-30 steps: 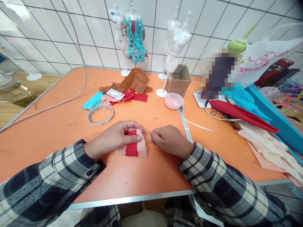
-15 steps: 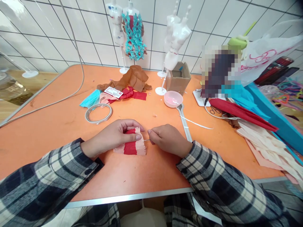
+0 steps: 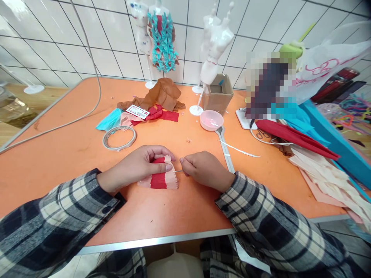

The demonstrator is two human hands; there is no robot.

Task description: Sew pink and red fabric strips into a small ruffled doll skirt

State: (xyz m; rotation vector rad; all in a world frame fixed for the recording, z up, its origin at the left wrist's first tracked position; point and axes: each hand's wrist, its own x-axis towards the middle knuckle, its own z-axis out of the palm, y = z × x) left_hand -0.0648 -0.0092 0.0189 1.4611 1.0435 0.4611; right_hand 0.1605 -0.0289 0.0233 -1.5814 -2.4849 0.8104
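Note:
My left hand pinches a small piece of pink crepe paper with a red band, thumb on top and fingers behind its far edge. The paper lies at the front middle of the table, its right edge ragged. My right hand is closed around a thin metal tool. Only a short length of the tool shows, its pale tip at the paper's right edge near my left thumb. The tool's other end is hidden in my fist, so I cannot tell its exact kind.
A tape roll, brown crepe paper and a white card lie back left. Beyond my right hand are a pink bowl, a grey strip-shaped tool and a cardboard box. White mannequins stand behind; coloured paper lies right.
The view has shifted very slightly. Both hands, the crepe paper and the thin tool keep almost the same positions relative to each other.

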